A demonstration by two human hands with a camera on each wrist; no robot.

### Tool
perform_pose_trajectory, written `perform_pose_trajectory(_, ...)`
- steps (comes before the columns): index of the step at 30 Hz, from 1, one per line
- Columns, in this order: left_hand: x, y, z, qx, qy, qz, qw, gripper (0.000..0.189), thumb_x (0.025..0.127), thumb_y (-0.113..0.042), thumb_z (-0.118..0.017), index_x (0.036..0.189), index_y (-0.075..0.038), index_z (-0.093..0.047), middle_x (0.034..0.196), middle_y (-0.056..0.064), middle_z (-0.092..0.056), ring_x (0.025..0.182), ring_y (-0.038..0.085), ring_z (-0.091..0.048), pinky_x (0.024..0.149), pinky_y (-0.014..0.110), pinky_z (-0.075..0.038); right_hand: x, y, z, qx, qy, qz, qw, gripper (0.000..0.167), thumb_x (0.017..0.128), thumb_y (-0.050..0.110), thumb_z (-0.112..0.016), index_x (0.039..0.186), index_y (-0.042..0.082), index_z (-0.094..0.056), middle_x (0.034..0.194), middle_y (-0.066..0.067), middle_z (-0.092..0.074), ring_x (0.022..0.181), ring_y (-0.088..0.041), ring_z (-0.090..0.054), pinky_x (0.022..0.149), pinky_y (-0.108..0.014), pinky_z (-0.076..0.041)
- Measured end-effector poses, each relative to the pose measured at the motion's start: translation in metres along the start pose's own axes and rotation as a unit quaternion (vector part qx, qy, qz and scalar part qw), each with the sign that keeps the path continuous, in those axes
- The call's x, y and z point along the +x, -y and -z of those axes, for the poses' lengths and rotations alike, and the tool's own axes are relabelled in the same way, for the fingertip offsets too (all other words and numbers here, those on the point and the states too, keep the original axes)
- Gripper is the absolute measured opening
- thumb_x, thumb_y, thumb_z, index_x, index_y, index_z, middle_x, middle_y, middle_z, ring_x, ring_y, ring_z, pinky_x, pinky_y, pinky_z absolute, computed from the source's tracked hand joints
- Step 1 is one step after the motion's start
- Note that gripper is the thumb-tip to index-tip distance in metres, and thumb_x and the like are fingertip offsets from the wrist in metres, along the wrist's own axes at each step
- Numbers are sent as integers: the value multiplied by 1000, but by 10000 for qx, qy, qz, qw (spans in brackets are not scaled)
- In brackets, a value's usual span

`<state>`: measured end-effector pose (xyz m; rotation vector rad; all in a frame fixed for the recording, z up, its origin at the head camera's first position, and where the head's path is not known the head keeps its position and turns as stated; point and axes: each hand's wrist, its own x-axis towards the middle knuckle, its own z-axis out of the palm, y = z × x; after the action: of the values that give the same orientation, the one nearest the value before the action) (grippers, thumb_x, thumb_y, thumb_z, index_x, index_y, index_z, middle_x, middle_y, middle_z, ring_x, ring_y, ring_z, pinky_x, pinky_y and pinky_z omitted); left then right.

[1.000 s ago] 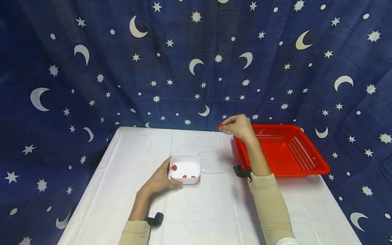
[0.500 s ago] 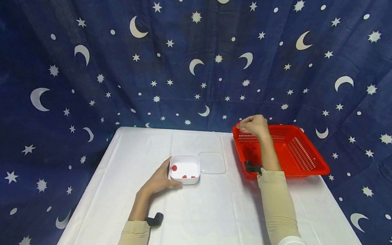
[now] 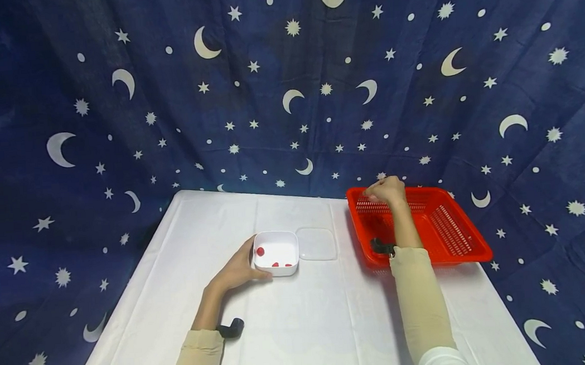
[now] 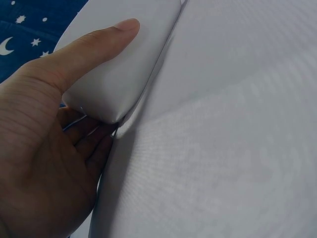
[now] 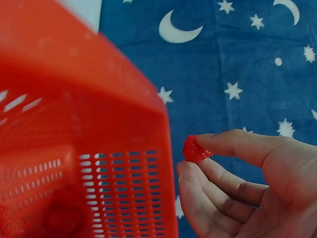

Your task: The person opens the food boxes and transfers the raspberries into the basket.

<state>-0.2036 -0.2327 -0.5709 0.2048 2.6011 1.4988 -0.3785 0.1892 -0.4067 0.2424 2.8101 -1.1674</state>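
Note:
My left hand [image 3: 238, 267] grips a white square box [image 3: 278, 271] by its left side. In the left wrist view the thumb [image 4: 106, 42] lies along the box wall [image 4: 126, 69], with the other fingers behind its lower corner. Inside the box are a round red berry [image 3: 260, 251] and two smaller red pieces. Over the far left corner of a red plastic basket [image 3: 463, 225] is my right hand [image 3: 388, 190]. The right wrist view shows it pinching a bumpy red raspberry [image 5: 196, 148] between thumb and fingertips, beside the basket wall [image 5: 171, 163].
A translucent flat lid [image 3: 317, 243] lies right of the box on the white-covered table [image 3: 291, 327]. The basket has slotted sides, with blurred red shapes low inside it [image 5: 64, 213]. A dark blue curtain with moons and stars [image 3: 267, 94] hangs behind and around the table.
My right hand has moved right from above the table's back edge to over the basket's corner, then slightly lower. The left hand and box have stayed still.

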Motion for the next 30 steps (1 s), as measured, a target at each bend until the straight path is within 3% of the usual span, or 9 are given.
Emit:
perform_pose_trajectory(5,0,2,1,-12,-16,-48,10000,136,61,-45,-100,167,-13,-21,171,9,-27,159,29,-21,128,51,-18,5,-7,-1,-161,21,-150,9998,34,85,24,-85,105,-3,-77,86,-11,-79,82,-21,-78,111,-52,-47)
perform_pose_trajectory(9,0,1,1,7,-37,-51,10000,135,61,-44,-100,167,-13,-21,171,9,-27,159,29,-21,128,50,-18,12,-14,-4,-292,225,-296,9989,38,88,23,-81,112,-6,-73,93,-14,-79,92,-26,-78,109,-51,-49)
perform_pose_trajectory(12,0,1,1,-34,-34,-61,10000,136,61,-44,-100,167,-12,-22,171,10,-28,159,30,-21,128,51,-19,20,-22,-9,-496,309,-397,9975,39,89,24,-80,113,-6,-73,87,-11,-80,93,-26,-78,98,-44,-54)
perform_pose_trajectory(17,-1,2,-1,-91,-13,-95,9999,135,61,-43,-101,167,-12,-22,170,9,-30,159,29,-22,128,50,-18,28,-34,-18,-894,205,-462,9947,34,84,23,-84,103,-5,-77,70,-6,-76,81,-23,-79,77,-30,-55)
perform_pose_trajectory(22,0,4,-2,-93,-25,-146,9998,134,61,-42,-100,167,-14,-23,170,7,-30,159,27,-22,129,49,-17,25,-40,-21,-1205,63,-324,9922,35,80,21,-85,101,-6,-77,75,-11,-77,79,-26,-78,85,-38,-57)
perform_pose_trajectory(30,-1,2,0,-32,-12,-80,10000,134,62,-41,-101,167,-13,-22,170,9,-29,159,28,-21,129,49,-18,31,-46,-22,-1557,477,-500,9854,49,82,26,-85,112,-10,-70,77,-10,-71,86,-29,-67,84,-41,-56)
